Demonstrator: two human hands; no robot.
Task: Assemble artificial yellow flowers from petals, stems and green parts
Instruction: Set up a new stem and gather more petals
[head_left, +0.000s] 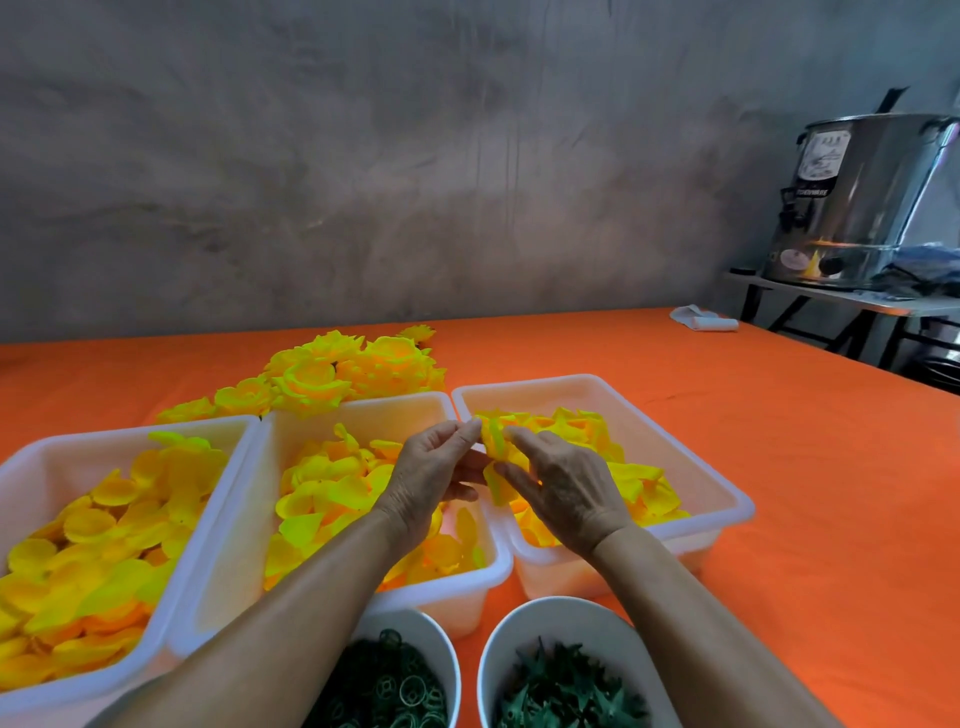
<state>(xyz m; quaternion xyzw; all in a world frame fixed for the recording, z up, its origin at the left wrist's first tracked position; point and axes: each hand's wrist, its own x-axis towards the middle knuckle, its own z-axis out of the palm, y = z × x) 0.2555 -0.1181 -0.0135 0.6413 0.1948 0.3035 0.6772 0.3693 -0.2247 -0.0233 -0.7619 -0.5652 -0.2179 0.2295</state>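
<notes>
Both hands pinch one yellow petal cluster (500, 447) over the right bin (691, 457): left hand (434, 475) at its top, right hand (563, 480) curled round it. White plastic bins and green-filled bowls (558, 618) sit on orange cloth (779, 426) before a mottled grey wall (363, 182).

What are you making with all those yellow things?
A person is putting together pretend yellow flowers. Both hands, the left hand and the right hand, hold a small bunch of yellow petals over the right white tub. Three white tubs on the orange table hold loose petals. Two white bowls at the near edge hold dark green rings and green leafy pieces. A pile of finished flowers lies behind the tubs.
</notes>
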